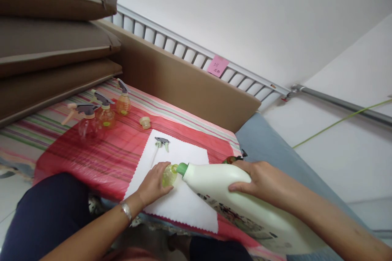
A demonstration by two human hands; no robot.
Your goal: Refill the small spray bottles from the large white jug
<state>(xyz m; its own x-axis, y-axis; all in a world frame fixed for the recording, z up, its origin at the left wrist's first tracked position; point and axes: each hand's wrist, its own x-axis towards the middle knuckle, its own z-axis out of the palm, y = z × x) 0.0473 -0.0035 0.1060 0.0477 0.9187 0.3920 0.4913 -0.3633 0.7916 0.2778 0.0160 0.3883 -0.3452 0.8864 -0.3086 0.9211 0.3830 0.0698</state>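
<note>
**Room and furnishings: as observed**

White wall (pixel 245 16), softly lit. Against it, a slatted panel (pixel 159 40) bearing a pink note (pixel 218 65). Brown board (pixel 183 81) stands before the panel. Brown cushions (pixel 45 40) stacked at left. Metal pole (pixel 346 103) at right. Pale floor (pixel 6 220) visible at lower left.

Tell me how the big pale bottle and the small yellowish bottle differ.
The big bottle is far larger than the small bottle. The big bottle is opaque with a printed label; the small bottle is see-through. The right hand holds the big bottle, the left hand the small bottle. Both are hand-held, mouths close together.
</note>
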